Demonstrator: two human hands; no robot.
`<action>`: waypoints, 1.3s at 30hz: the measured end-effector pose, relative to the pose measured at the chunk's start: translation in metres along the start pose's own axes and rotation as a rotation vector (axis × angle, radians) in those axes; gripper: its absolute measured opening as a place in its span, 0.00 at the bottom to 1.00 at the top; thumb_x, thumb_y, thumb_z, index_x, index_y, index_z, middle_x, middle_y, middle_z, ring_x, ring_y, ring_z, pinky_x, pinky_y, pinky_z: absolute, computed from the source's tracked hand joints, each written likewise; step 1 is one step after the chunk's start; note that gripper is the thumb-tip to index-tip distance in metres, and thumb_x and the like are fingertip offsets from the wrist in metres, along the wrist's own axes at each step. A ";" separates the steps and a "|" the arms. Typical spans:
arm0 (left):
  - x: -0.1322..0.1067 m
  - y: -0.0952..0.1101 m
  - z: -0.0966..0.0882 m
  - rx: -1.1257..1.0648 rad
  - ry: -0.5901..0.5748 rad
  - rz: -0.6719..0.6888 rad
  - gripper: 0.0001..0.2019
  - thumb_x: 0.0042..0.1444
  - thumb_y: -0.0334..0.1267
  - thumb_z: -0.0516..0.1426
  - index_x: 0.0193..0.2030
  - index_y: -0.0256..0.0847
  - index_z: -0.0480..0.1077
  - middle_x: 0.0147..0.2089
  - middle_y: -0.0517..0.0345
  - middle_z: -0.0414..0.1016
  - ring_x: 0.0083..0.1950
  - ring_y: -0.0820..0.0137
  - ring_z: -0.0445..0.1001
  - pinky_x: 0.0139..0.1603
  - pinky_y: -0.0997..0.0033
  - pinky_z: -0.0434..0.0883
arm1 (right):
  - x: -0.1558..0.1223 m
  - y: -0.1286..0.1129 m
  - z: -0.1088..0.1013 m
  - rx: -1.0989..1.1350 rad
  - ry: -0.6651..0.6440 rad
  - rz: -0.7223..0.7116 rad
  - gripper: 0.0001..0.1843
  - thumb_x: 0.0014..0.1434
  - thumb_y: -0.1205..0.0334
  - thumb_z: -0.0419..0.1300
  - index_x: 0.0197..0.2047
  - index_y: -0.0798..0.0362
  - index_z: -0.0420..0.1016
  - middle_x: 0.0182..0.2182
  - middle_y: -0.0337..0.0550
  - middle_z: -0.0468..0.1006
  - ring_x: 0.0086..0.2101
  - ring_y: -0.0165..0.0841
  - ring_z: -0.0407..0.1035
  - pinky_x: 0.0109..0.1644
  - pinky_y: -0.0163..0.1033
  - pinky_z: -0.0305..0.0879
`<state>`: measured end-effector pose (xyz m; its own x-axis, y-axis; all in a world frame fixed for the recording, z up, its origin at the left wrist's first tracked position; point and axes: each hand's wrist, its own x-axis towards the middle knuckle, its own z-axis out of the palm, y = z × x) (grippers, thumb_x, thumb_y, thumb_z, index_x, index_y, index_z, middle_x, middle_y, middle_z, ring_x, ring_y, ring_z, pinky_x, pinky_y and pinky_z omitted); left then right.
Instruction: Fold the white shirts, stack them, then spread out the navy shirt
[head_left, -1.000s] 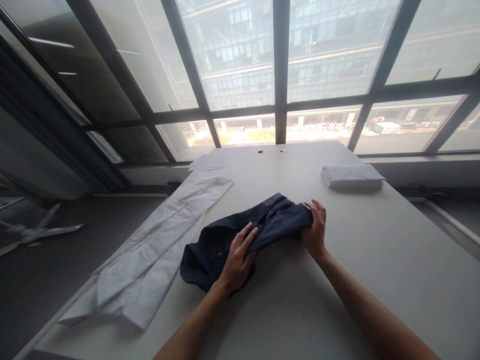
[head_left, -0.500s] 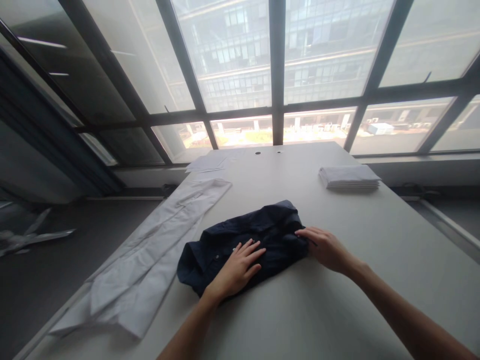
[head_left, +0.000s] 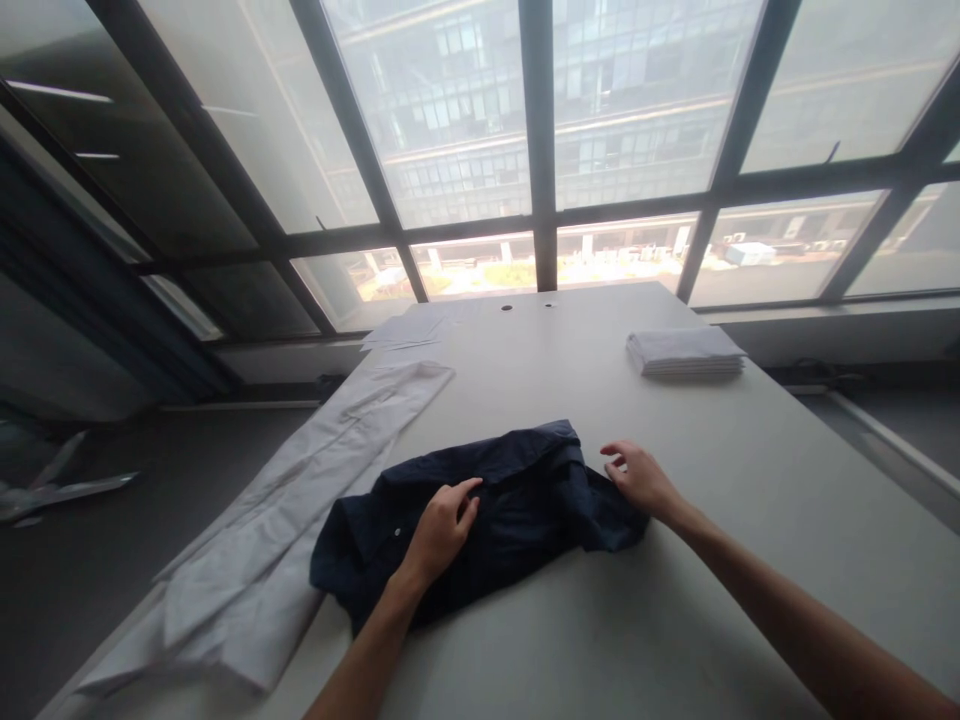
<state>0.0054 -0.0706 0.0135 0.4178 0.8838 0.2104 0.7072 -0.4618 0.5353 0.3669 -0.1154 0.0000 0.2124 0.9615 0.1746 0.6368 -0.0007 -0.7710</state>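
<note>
A dark navy garment with small white buttons, looking like a shirt (head_left: 517,520), lies bunched and partly folded on the white table. My left hand (head_left: 441,525) is over its middle-left part, thumb and index finger apart and holding nothing; whether its fingertips touch the cloth I cannot tell. At the garment's right end, my right hand (head_left: 639,478) hovers with bent, parted fingers and nothing between them. Cloth at that end spreads out below the hand, past a raised fold.
Long white garments (head_left: 262,550) lie along the table's left side. A folded white cloth stack (head_left: 686,352) sits at the right. Several paper sheets (head_left: 405,332) lie at the far left of the white table (head_left: 517,350), by the windows.
My right hand has let go of the garment's right end and lifted slightly. The garment has spread wider both ways. My left hand, flat on it before, has moved left and bent its fingers.
</note>
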 end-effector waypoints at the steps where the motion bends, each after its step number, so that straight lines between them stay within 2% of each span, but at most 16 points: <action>1: 0.000 -0.001 0.000 -0.012 0.002 0.011 0.18 0.67 0.42 0.53 0.59 0.43 0.75 0.38 0.53 0.77 0.40 0.62 0.76 0.48 0.61 0.74 | 0.006 -0.001 0.006 -0.049 -0.057 0.018 0.11 0.57 0.63 0.59 0.42 0.52 0.81 0.38 0.50 0.82 0.36 0.40 0.77 0.43 0.44 0.72; 3: 0.001 -0.003 0.000 -0.035 -0.005 0.031 0.17 0.66 0.42 0.53 0.57 0.43 0.76 0.40 0.53 0.78 0.42 0.61 0.77 0.49 0.60 0.74 | 0.012 -0.008 0.017 -0.131 -0.146 0.006 0.10 0.56 0.61 0.62 0.41 0.51 0.82 0.37 0.51 0.82 0.36 0.41 0.77 0.43 0.43 0.71; 5: 0.001 -0.005 0.000 -0.056 -0.021 0.041 0.16 0.66 0.41 0.53 0.56 0.43 0.76 0.42 0.52 0.79 0.44 0.61 0.76 0.51 0.59 0.74 | 0.010 -0.017 0.027 -0.176 -0.164 -0.017 0.10 0.55 0.63 0.62 0.40 0.50 0.82 0.41 0.53 0.81 0.36 0.41 0.76 0.42 0.42 0.70; 7: 0.001 -0.008 0.000 -0.071 -0.039 0.031 0.17 0.67 0.41 0.53 0.58 0.43 0.75 0.43 0.52 0.78 0.45 0.61 0.76 0.52 0.58 0.73 | 0.007 -0.023 0.033 -0.141 -0.169 -0.014 0.12 0.56 0.65 0.59 0.41 0.49 0.82 0.42 0.52 0.82 0.36 0.41 0.77 0.41 0.41 0.69; 10: 0.000 -0.012 0.001 -0.077 -0.061 0.010 0.18 0.68 0.42 0.52 0.61 0.43 0.73 0.41 0.53 0.77 0.43 0.62 0.76 0.52 0.58 0.73 | 0.010 -0.026 0.033 -0.025 -0.221 0.029 0.13 0.54 0.68 0.56 0.37 0.50 0.82 0.36 0.49 0.85 0.37 0.42 0.77 0.39 0.39 0.67; 12: 0.000 -0.013 0.001 -0.076 -0.069 0.020 0.18 0.68 0.41 0.53 0.60 0.43 0.73 0.42 0.53 0.77 0.45 0.62 0.76 0.53 0.58 0.73 | 0.017 -0.023 0.022 -0.011 -0.196 0.079 0.11 0.51 0.67 0.57 0.32 0.53 0.81 0.33 0.49 0.84 0.36 0.42 0.77 0.38 0.39 0.67; 13: 0.000 -0.012 0.001 -0.073 -0.067 0.031 0.17 0.68 0.41 0.53 0.60 0.43 0.73 0.44 0.53 0.77 0.46 0.62 0.76 0.54 0.58 0.73 | 0.021 -0.020 0.013 -0.017 -0.126 0.099 0.10 0.51 0.66 0.57 0.32 0.54 0.81 0.32 0.49 0.84 0.35 0.41 0.77 0.39 0.39 0.67; 17: -0.001 -0.006 0.000 -0.041 -0.058 0.108 0.15 0.68 0.39 0.53 0.59 0.46 0.74 0.49 0.52 0.77 0.52 0.61 0.75 0.58 0.57 0.72 | 0.040 0.002 -0.037 -0.019 0.336 0.099 0.17 0.54 0.57 0.57 0.40 0.57 0.82 0.36 0.53 0.84 0.37 0.42 0.76 0.42 0.41 0.68; 19: -0.002 -0.003 0.002 -0.006 -0.059 0.155 0.16 0.68 0.38 0.54 0.59 0.48 0.74 0.55 0.51 0.76 0.58 0.60 0.74 0.61 0.55 0.70 | 0.046 0.018 -0.061 -0.042 0.464 0.117 0.20 0.55 0.54 0.58 0.43 0.58 0.81 0.36 0.55 0.83 0.37 0.43 0.76 0.42 0.42 0.68; 22: -0.004 -0.005 0.008 0.064 -0.077 0.204 0.17 0.67 0.37 0.56 0.61 0.50 0.73 0.64 0.52 0.71 0.66 0.57 0.68 0.69 0.49 0.64 | 0.049 0.043 -0.085 -0.158 0.423 0.197 0.23 0.56 0.55 0.59 0.49 0.60 0.80 0.38 0.57 0.82 0.38 0.45 0.76 0.42 0.44 0.69; 24: -0.004 -0.008 0.012 0.108 -0.113 0.210 0.19 0.67 0.37 0.55 0.63 0.51 0.71 0.68 0.54 0.69 0.70 0.56 0.65 0.72 0.43 0.59 | 0.046 0.052 -0.088 -0.306 0.387 0.211 0.26 0.57 0.56 0.59 0.55 0.64 0.77 0.44 0.62 0.80 0.44 0.49 0.74 0.46 0.48 0.69; 26: -0.005 -0.011 0.014 0.142 -0.146 0.202 0.21 0.68 0.36 0.54 0.66 0.52 0.69 0.70 0.54 0.66 0.72 0.56 0.63 0.73 0.40 0.56 | 0.037 0.051 -0.081 -0.475 0.434 0.165 0.28 0.60 0.58 0.58 0.60 0.64 0.74 0.52 0.66 0.75 0.52 0.53 0.69 0.52 0.52 0.67; 29: -0.005 -0.011 0.015 0.174 -0.161 0.201 0.23 0.68 0.36 0.53 0.68 0.52 0.66 0.73 0.54 0.63 0.74 0.57 0.59 0.74 0.42 0.56 | 0.015 0.031 -0.055 -0.594 0.443 0.059 0.23 0.65 0.58 0.53 0.60 0.57 0.74 0.57 0.61 0.71 0.54 0.52 0.65 0.55 0.55 0.65; 32: -0.004 -0.006 0.014 0.218 -0.100 0.210 0.23 0.69 0.36 0.53 0.69 0.53 0.66 0.76 0.54 0.56 0.76 0.56 0.53 0.74 0.42 0.55 | -0.014 0.005 -0.020 -0.537 0.211 -0.045 0.21 0.68 0.56 0.51 0.56 0.54 0.77 0.53 0.56 0.73 0.51 0.47 0.68 0.54 0.50 0.66; 35: -0.004 -0.003 0.015 0.286 -0.037 0.201 0.24 0.71 0.38 0.51 0.72 0.55 0.61 0.79 0.56 0.48 0.79 0.54 0.44 0.74 0.37 0.49 | -0.043 -0.010 0.012 -0.569 -0.015 -0.068 0.23 0.70 0.52 0.50 0.61 0.50 0.74 0.57 0.56 0.73 0.54 0.48 0.67 0.54 0.50 0.66; 39: -0.003 -0.009 0.018 0.354 -0.136 0.143 0.25 0.74 0.46 0.46 0.76 0.57 0.52 0.79 0.56 0.47 0.79 0.53 0.42 0.73 0.32 0.47 | -0.063 -0.010 0.038 -0.687 -0.099 -0.030 0.31 0.68 0.50 0.54 0.71 0.47 0.64 0.71 0.55 0.60 0.66 0.53 0.55 0.65 0.58 0.55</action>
<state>0.0082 -0.0703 -0.0062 0.5810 0.8018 0.1396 0.7793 -0.5976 0.1887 0.3194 -0.1656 -0.0266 0.1399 0.9842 0.1082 0.9732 -0.1165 -0.1982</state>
